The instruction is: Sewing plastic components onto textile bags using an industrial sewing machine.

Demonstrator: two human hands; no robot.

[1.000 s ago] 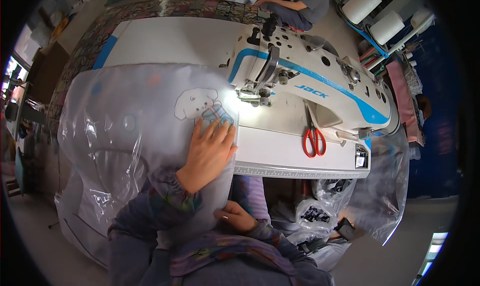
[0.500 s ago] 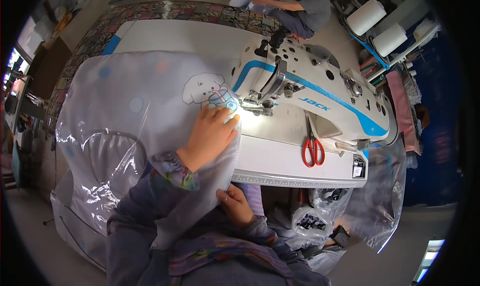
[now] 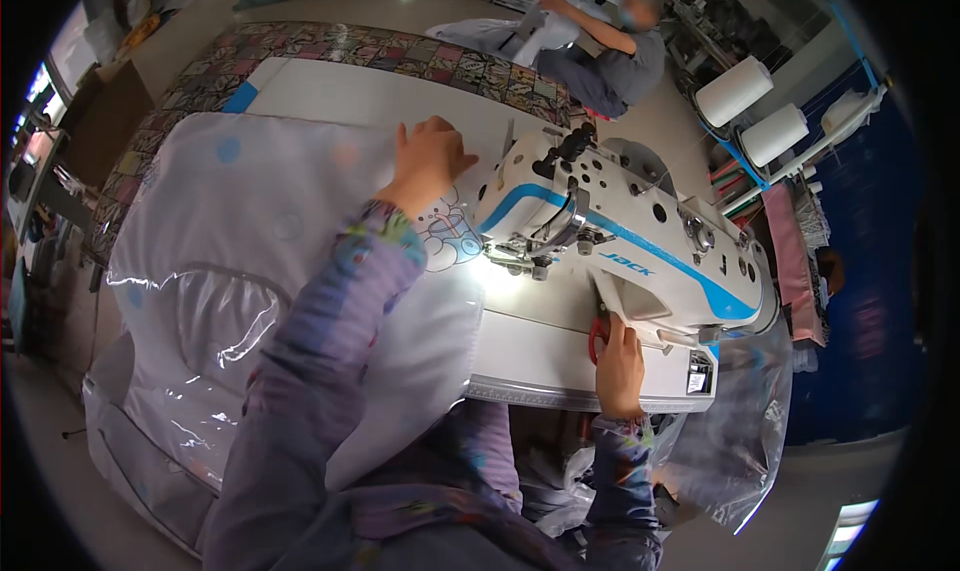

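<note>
Over the left part of the white table (image 3: 350, 96), I have the grey panel (image 3: 250, 226), the largest piece in view. It covers the near edge and drapes down toward the person's lap. Surface is glossy, with bright wrinkles and a curved fold at lower left; pale dots are printed up top.

Next down, sewing machine (image 3: 640, 239): white body, blue stripe, slanting across the table. Its lit needle end sits just beside the panel's right edge.

Two white thread cones (image 3: 752, 113) at upper right, on a stand behind the machine.

Left hand (image 3: 431, 163): at the panel's far right corner, just left of the machine head. Thumb stands off from the half-bent fingers. I can't tell whether the fingertips touch the panel.

Right hand (image 3: 620, 369): on the table below the machine arm, fingers close together over the scissors. I can't tell how firmly they're gripped.

Cartoon print (image 3: 452, 238), with a blue cup, shows partly behind the left wrist.

Smallest: scissors (image 3: 597, 342), red handle mostly hidden by those fingers.
</note>
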